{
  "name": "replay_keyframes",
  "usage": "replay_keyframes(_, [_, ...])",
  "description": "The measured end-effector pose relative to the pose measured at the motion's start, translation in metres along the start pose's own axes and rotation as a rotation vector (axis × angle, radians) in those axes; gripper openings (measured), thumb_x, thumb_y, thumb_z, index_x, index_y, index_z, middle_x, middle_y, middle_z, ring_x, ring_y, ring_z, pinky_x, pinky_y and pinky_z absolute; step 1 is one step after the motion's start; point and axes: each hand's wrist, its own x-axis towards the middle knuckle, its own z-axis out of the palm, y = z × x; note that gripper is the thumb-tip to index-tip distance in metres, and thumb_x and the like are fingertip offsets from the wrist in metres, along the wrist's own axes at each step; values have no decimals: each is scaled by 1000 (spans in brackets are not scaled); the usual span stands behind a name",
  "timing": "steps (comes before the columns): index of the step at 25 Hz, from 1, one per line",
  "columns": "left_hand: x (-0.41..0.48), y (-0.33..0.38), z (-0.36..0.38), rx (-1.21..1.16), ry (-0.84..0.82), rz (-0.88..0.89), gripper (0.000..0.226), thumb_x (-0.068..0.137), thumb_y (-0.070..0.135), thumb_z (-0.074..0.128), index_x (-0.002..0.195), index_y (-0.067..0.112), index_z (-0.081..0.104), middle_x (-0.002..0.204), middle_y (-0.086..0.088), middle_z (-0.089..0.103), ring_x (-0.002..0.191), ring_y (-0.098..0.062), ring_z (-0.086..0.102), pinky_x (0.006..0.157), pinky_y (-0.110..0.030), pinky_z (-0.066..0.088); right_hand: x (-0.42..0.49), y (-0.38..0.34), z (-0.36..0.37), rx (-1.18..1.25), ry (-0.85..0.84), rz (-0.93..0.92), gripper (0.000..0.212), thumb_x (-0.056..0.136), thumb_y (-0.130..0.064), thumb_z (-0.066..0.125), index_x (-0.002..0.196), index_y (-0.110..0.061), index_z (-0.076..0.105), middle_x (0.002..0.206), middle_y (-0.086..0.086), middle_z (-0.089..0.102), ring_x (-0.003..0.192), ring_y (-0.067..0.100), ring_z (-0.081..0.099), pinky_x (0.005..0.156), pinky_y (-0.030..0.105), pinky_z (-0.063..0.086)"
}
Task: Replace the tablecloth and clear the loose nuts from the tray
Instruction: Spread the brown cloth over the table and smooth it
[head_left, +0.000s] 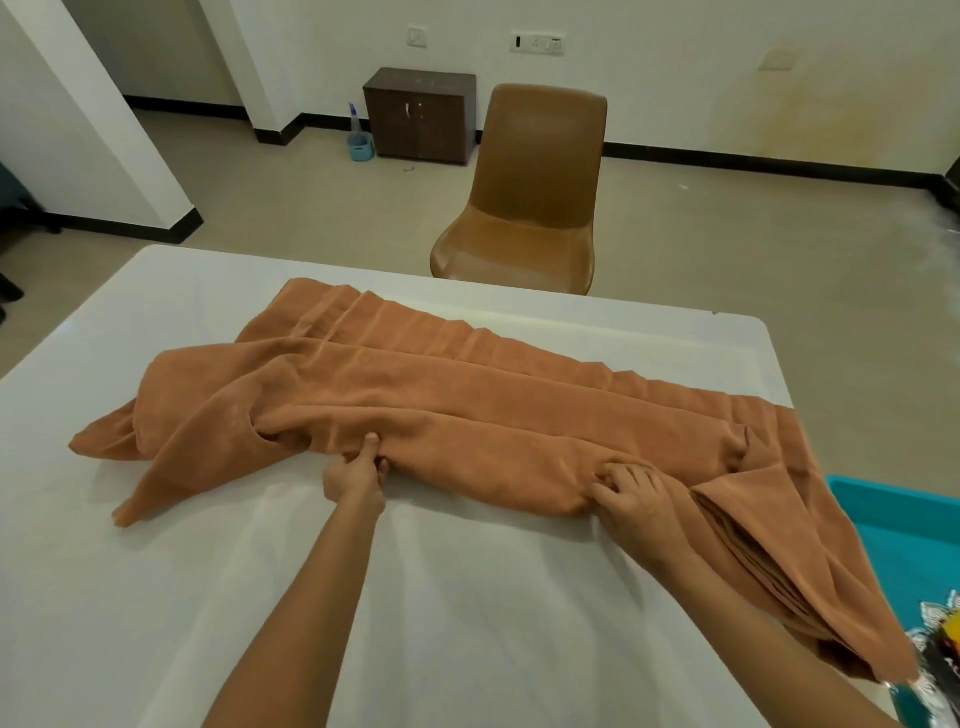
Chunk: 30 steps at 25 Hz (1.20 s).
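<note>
An orange-brown tablecloth (415, 395) lies bunched in long folds across the white table (156, 597), its right end hanging over the table's right edge. My left hand (356, 478) pinches the near fold of the cloth near the middle, thumb on top. My right hand (631, 499) grips the same near fold further right, fingers curled into the fabric. A teal tray (904, 525) shows at the right edge, partly hidden by the cloth. No nuts are visible.
A brown chair (530, 192) stands at the table's far side. Shiny snack packets (940, 654) sit at the lower right corner. A dark cabinet (421, 114) and a small blue bucket (360, 145) stand by the far wall.
</note>
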Motion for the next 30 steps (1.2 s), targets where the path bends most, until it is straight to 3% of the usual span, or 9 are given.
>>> replay_keyframes(2, [-2,27,0,18,-57,89,33,77,20,78,65,9,49,72,-8,54,51,-14,50,45,-22,49,22,2,-21,127,48,54,5,75,-18,72,80,-17,70,88,2,62,84,22,57,70,34,46])
replay_keyframes(5, [-20,79,-2,37,-83,179,33,73,18,82,66,9,50,70,-7,58,51,-13,53,46,-22,53,53,6,-75,720,81,234,12,85,-14,62,77,-10,70,76,1,60,74,15,57,68,25,48])
replay_keyframes(10, [-51,129,-1,69,-161,381,29,76,26,78,65,14,54,60,-1,58,46,-7,51,56,-23,50,75,26,-141,1197,-325,270,34,89,-31,64,92,2,68,87,10,68,83,20,64,79,28,50])
replay_keyframes(13, [-54,122,9,92,-283,493,23,82,38,71,79,18,61,73,2,65,64,-8,61,68,-23,53,90,36,-126,1010,-145,467,18,92,-24,60,90,-9,70,91,7,69,90,20,63,81,32,45])
replay_keyframes(16, [-43,78,12,527,-387,586,52,78,48,72,115,14,59,107,-1,65,99,-18,61,83,-29,47,87,22,-102,586,97,643,21,90,-27,59,107,-15,62,106,1,63,101,20,58,81,28,40])
replay_keyframes(19, [-36,33,8,793,-459,630,57,77,31,76,125,10,53,115,-5,61,107,-21,56,82,-24,38,65,12,-60,404,-171,477,52,85,-48,55,127,-19,46,120,1,52,110,21,49,92,34,40])
replay_keyframes(22, [-34,8,10,822,-484,574,49,80,26,73,122,7,55,115,-7,61,104,-22,58,80,-24,40,47,20,-25,212,-333,535,67,79,-49,61,131,-15,39,120,8,51,108,28,48,89,39,43])
replay_keyframes(27, [-44,-1,29,733,-520,569,20,86,23,65,99,8,65,96,-3,64,94,-19,61,79,-28,45,60,30,-8,211,-185,707,39,81,-54,59,96,-19,52,99,1,60,100,27,54,88,44,43])
replay_keyframes(30, [-53,2,48,557,-570,341,21,90,25,61,93,4,66,98,-12,68,88,-19,67,80,-32,55,72,32,-11,418,-50,756,14,86,-32,59,85,-18,59,88,5,65,90,28,61,83,43,47])
